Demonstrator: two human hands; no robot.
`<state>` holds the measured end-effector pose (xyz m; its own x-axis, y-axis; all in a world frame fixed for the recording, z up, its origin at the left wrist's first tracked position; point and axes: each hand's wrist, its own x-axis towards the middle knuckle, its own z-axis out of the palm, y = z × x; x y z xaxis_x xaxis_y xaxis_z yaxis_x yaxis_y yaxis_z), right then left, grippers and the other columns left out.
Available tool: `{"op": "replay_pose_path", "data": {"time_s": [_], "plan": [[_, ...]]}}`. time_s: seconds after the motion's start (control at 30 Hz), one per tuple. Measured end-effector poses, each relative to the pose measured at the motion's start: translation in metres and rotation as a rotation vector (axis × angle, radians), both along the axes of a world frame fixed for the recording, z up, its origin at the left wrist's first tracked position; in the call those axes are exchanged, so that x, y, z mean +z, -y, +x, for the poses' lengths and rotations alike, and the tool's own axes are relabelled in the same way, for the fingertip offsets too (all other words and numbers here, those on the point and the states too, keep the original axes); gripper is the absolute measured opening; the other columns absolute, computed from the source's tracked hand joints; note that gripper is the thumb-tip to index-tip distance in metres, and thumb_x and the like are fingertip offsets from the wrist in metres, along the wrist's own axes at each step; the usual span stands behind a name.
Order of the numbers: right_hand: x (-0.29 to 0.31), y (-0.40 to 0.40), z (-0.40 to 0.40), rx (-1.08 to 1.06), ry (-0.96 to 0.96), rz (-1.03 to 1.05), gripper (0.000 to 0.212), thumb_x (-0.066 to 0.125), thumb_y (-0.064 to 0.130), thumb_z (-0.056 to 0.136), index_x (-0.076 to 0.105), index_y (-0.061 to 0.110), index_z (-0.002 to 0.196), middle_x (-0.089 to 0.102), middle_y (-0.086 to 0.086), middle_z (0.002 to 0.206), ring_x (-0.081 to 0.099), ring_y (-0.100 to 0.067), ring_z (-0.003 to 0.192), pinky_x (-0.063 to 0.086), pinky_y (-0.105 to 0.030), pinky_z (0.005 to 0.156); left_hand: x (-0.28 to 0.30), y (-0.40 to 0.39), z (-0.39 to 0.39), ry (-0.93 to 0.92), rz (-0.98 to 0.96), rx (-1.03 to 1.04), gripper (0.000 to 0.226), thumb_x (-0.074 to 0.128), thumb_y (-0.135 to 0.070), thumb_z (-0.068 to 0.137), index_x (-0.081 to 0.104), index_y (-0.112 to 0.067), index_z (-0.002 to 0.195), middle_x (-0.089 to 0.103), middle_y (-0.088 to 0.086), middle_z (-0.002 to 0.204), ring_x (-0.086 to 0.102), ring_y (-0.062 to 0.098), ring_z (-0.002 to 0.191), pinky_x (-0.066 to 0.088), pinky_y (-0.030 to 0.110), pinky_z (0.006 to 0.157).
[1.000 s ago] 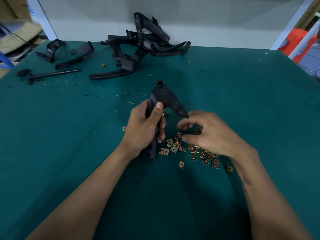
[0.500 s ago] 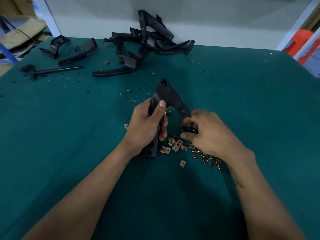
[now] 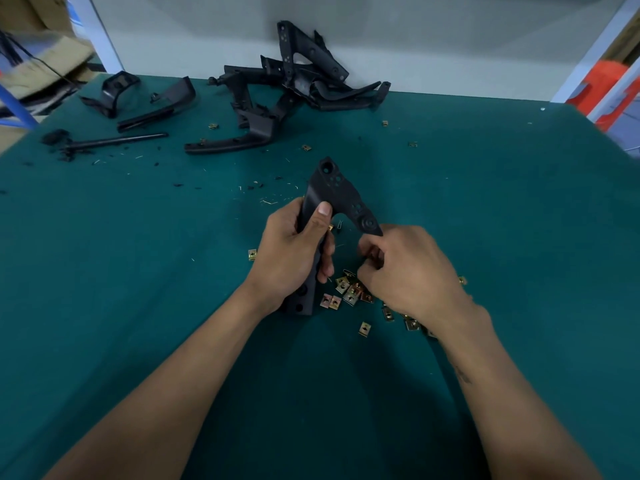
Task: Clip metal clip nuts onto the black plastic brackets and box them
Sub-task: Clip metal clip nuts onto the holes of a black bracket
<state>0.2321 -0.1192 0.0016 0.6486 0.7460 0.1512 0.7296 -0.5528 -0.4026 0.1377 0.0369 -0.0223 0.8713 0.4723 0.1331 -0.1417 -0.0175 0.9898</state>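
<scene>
A dark green tabletop (image 3: 138, 271) stretches out in front of me, littered with black shavings (image 3: 256, 185) and pale slivers. A thin black rod (image 3: 117, 140) lies near its far left edge. Beyond that corner I see cardboard (image 3: 41, 60). Off to my far right stands something orange-red (image 3: 602, 84). A pale wall (image 3: 450, 39) rises behind the tabletop.

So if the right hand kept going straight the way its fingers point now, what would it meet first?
Most likely the black plastic bracket that the left hand grips upright. The right hand has its curled fingers aimed left and slightly away, just under the bracket's lower lobe; depth is unclear, so it could slip beneath.
</scene>
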Motion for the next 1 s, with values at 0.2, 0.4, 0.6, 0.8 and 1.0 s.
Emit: {"op": "replay_pose_path", "data": {"time_s": [0.2, 0.4, 0.6, 0.8, 1.0], "plan": [[0.002, 0.004, 0.014, -0.092, -0.215, 0.454, 0.017, 0.070, 0.006, 0.082, 0.076, 0.020, 0.088, 0.070, 0.007, 0.075, 0.065, -0.010, 0.069, 0.053, -0.026, 0.064, 0.001, 0.001, -0.001, 0.001, -0.001, 0.005, 0.029, 0.049, -0.035, 0.108, 0.050, -0.010, 0.093, 0.059, 0.003, 0.065, 0.056, 0.025, 0.043, 0.046, 0.029, 0.041], [0.015, 0.006, 0.015, -0.060, -0.630, 0.886, 0.031, 0.060, -0.010, 0.092, 0.079, 0.015, 0.091, 0.070, -0.006, 0.086, 0.068, -0.019, 0.071, 0.053, -0.027, 0.069, 0.003, 0.002, 0.000, 0.006, -0.002, 0.003, 0.027, 0.050, -0.035, 0.107, 0.053, -0.011, 0.094, 0.059, 0.003, 0.064, 0.056, 0.025, 0.043, 0.046, 0.029, 0.041], [0.027, 0.006, 0.009, -0.032, -0.896, 1.068, 0.023, 0.076, -0.004, 0.075, 0.074, 0.004, 0.097, 0.074, -0.009, 0.084, 0.070, -0.019, 0.074, 0.057, -0.025, 0.073, 0.004, 0.003, -0.001, 0.035, -0.005, -0.013, 0.028, 0.051, -0.034, 0.107, 0.052, -0.009, 0.094, 0.058, 0.003, 0.063, 0.055, 0.024, 0.041, 0.045, 0.029, 0.040], [0.022, -0.002, 0.000, -0.040, -0.897, 1.074, 0.026, 0.072, -0.012, 0.083, 0.082, 0.013, 0.085, 0.078, -0.009, 0.088, 0.071, -0.020, 0.086, 0.057, -0.029, 0.088, 0.006, 0.008, 0.000, 0.105, -0.002, -0.022, 0.033, 0.049, -0.028, 0.108, 0.050, 0.005, 0.103, 0.057, 0.006, 0.063, 0.050, 0.024, 0.037, 0.042, 0.028, 0.037], [0.022, -0.005, -0.005, -0.044, -0.769, 1.114, 0.022, 0.069, 0.004, 0.088, 0.083, 0.021, 0.090, 0.076, -0.007, 0.091, 0.070, -0.021, 0.086, 0.056, -0.033, 0.085, 0.006, 0.010, 0.000, 0.126, 0.018, -0.007, 0.032, 0.050, -0.028, 0.108, 0.051, 0.003, 0.102, 0.055, 0.007, 0.062, 0.047, 0.025, 0.035, 0.040, 0.028, 0.036]]}}
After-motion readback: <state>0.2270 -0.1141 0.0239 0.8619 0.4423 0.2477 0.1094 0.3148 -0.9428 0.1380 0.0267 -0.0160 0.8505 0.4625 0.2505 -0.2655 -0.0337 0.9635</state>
